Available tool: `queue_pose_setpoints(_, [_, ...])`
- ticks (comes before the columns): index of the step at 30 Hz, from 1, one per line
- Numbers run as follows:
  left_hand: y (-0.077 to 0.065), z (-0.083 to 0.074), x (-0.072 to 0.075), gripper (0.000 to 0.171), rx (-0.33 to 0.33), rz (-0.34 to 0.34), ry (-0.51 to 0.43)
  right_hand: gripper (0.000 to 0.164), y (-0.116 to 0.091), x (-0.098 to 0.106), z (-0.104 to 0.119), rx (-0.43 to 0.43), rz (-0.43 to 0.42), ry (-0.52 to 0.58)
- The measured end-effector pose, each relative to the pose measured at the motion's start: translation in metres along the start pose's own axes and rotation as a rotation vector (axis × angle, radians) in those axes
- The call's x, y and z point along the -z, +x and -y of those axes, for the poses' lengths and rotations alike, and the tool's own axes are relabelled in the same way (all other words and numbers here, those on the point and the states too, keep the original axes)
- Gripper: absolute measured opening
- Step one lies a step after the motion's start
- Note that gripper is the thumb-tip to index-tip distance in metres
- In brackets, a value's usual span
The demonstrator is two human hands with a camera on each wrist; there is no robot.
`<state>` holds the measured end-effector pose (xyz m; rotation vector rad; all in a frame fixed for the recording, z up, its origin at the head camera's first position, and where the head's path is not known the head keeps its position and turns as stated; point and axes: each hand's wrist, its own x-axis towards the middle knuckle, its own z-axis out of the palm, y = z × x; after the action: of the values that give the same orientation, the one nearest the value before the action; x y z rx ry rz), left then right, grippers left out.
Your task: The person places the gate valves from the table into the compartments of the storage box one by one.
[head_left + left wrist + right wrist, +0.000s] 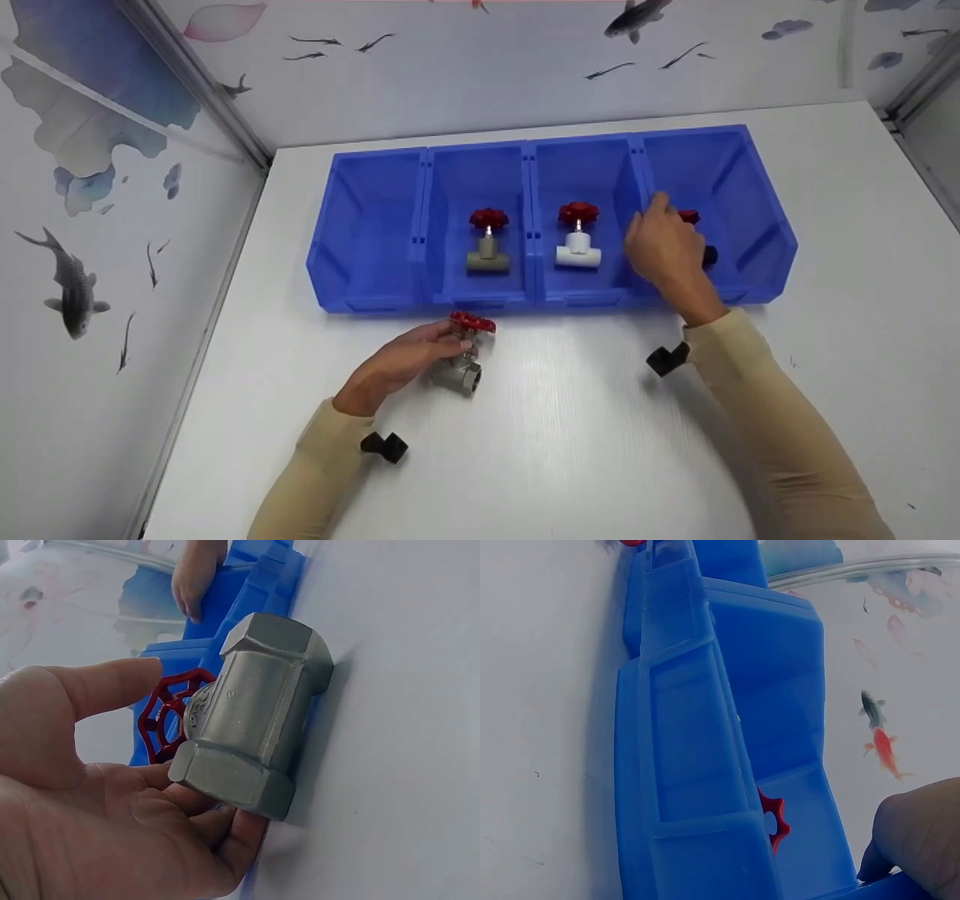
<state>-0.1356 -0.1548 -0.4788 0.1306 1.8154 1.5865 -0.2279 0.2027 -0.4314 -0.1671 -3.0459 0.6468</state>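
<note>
My left hand [405,356] holds a metal gate valve [455,375] with a red handwheel [472,322], just in front of the blue bins. In the left wrist view, the valve's silvery body [244,712] faces the camera, with fingers beneath it and the thumb by the wheel. My right hand [667,244] grips the divider [643,176] between the two rightmost bins; its fingertips are partly hidden. Beside it, a black valve [709,256] with a red wheel lies in the rightmost bin [757,195], mostly covered by the hand.
An olive-brown valve [487,259] with a red wheel lies in the second bin from the left. The third bin has a white valve [577,255]. The leftmost bin [367,247] stands beside them. Printed wall panels [480,75] rise behind and at the sides.
</note>
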Motion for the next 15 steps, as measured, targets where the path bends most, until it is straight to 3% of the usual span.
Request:
queue_pose_setpoints(8, [0.0018, 0.0005, -0.003, 0.043, 0.001, -0.014, 0.043, 0.049, -0.0005, 0.0002, -0.0002, 0.005, -0.004, 0.001])
queue_pose_setpoints(15, [0.0012, 0.0014, -0.0044, 0.058, 0.025, -0.027, 0.048, 0.046, -0.0014, -0.0002, -0.0004, 0.014, -0.02, 0.003])
